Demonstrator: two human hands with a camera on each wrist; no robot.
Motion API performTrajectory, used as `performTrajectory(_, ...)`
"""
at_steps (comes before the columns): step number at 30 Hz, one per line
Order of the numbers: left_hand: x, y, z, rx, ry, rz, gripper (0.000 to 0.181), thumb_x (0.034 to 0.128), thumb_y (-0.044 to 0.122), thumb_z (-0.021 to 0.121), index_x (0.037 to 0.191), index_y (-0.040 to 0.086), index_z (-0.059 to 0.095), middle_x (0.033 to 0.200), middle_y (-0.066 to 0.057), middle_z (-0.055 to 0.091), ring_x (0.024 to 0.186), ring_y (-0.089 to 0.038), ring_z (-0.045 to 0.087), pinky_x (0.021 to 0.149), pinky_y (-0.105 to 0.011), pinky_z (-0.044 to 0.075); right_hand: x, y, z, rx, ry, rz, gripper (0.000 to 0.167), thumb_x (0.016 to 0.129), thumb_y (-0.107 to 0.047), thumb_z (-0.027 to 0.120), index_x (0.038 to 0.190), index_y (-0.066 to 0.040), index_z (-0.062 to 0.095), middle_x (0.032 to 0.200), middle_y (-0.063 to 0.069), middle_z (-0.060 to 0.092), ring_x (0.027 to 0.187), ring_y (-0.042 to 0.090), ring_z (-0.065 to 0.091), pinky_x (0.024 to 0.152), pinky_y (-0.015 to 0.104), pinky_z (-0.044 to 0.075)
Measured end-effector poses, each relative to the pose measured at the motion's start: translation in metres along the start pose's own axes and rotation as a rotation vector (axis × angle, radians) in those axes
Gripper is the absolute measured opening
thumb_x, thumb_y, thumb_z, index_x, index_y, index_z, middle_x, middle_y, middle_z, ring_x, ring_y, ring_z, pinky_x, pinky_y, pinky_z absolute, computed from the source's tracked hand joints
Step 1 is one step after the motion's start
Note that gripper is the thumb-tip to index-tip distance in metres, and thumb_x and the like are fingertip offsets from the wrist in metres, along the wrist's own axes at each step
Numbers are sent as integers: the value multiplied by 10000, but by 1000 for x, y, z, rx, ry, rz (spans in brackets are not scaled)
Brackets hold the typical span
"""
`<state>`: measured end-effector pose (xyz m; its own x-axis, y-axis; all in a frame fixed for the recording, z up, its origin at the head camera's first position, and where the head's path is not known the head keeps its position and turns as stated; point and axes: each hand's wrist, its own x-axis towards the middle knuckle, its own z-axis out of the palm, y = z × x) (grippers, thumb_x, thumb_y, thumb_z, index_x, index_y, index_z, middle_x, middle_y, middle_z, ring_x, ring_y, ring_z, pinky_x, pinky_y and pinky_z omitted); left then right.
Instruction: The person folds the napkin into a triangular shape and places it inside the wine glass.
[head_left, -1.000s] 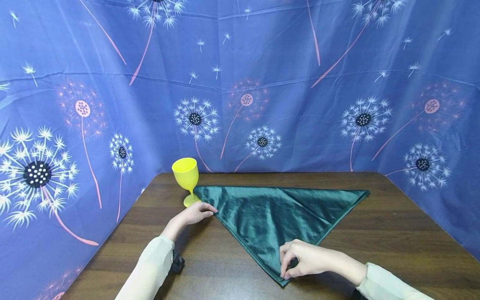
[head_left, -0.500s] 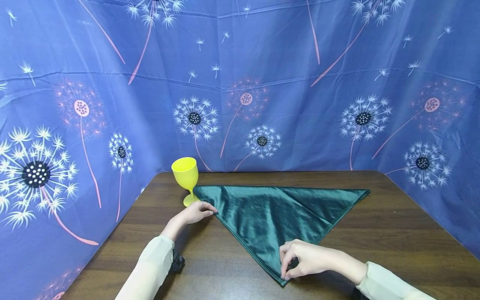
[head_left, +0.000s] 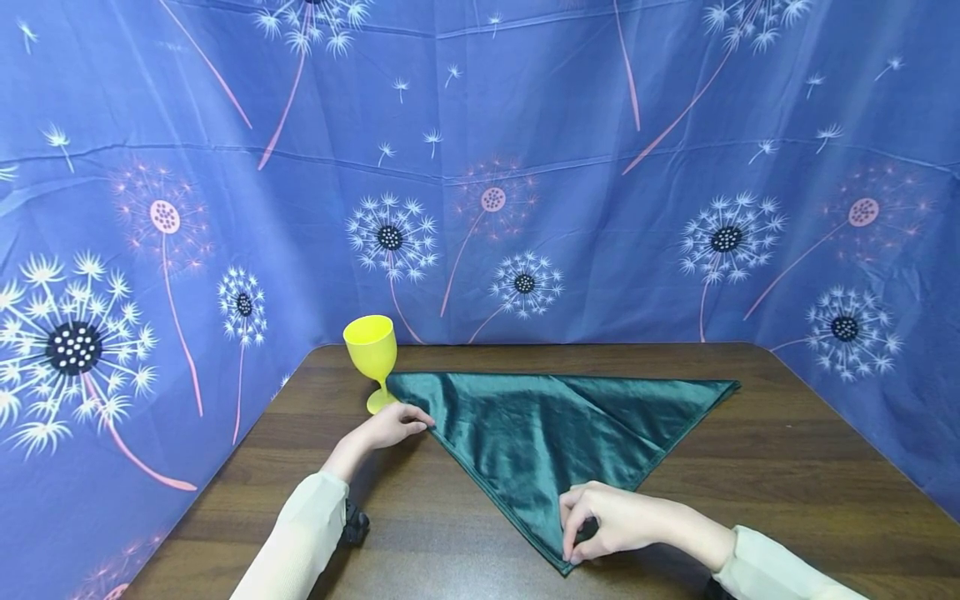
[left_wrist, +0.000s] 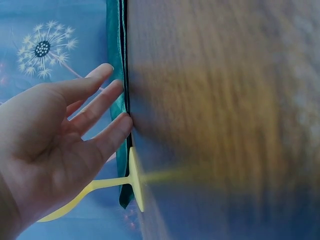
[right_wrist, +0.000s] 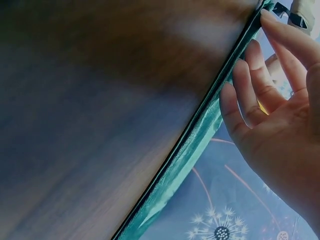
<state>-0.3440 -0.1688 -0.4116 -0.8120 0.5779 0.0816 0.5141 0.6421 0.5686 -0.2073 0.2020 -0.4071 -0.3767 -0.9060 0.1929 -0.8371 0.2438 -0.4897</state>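
A dark green satin cloth, folded into a triangle, lies flat on the table with its long edge at the back. My left hand rests its fingertips on the cloth's left slanting edge, fingers loosely extended; in the left wrist view those fingers are spread a little. Just behind that hand stands a yellow goblet upright, its foot close to the cloth's left corner and partly hidden by the hand. My right hand pinches the front corner between thumb and index finger. In the right wrist view its other fingers lie along the cloth's edge.
The brown wooden table extends to the right and front of the cloth. A blue dandelion-patterned curtain hangs behind and at both sides. A dark device is strapped at the left wrist.
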Motion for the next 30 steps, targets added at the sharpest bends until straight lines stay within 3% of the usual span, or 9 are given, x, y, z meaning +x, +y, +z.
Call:
performTrajectory(9,0,1,0,4,4,-20,219,952,119,527,1094,45,676,1088,-92,681,1075,-287,593,907,-428,474,0,1,1,0,-3,-2,52,808,-187,709,830,-200,754,790,-57,577,821,-83,472,715,96,414)
performTrajectory(15,-1,1,0,-15,6,-28,229,953,121,525,1116,35,661,1114,-105,669,1102,-302,580,923,-445,466,-1,0,0,5,-14,15,73,823,-219,702,858,-196,761,830,-70,565,860,-78,474,770,89,400)
performTrajectory(19,1,-2,-1,-9,49,-48,233,945,105,532,1129,26,653,1151,-130,649,1144,-324,552,950,-469,445,-2,1,0,7,-1,38,89,834,-238,695,890,-201,754,851,-80,563,869,-65,482,769,99,405)
performTrajectory(24,2,-6,-2,-3,131,-110,275,935,84,540,1182,-14,611,1333,-260,493,1292,-408,400,1052,-525,334,-2,3,-1,-3,15,50,102,846,-247,682,921,-210,741,855,-72,568,855,-55,483,740,108,408)
performTrajectory(27,1,-9,-3,-5,123,-172,363,948,103,519,1279,-46,518,1396,-316,387,1332,-445,318,1071,-545,293,-2,5,-2,-4,15,46,110,857,-250,673,939,-209,734,854,-59,570,847,-28,497,736,121,422)
performTrajectory(30,0,-10,-3,-18,95,-257,484,962,143,499,1368,-90,378,1401,-328,370,1327,-443,325,1074,-535,294,-2,5,-4,15,17,50,116,863,-245,668,951,-202,730,850,-44,572,827,11,518,731,138,439)
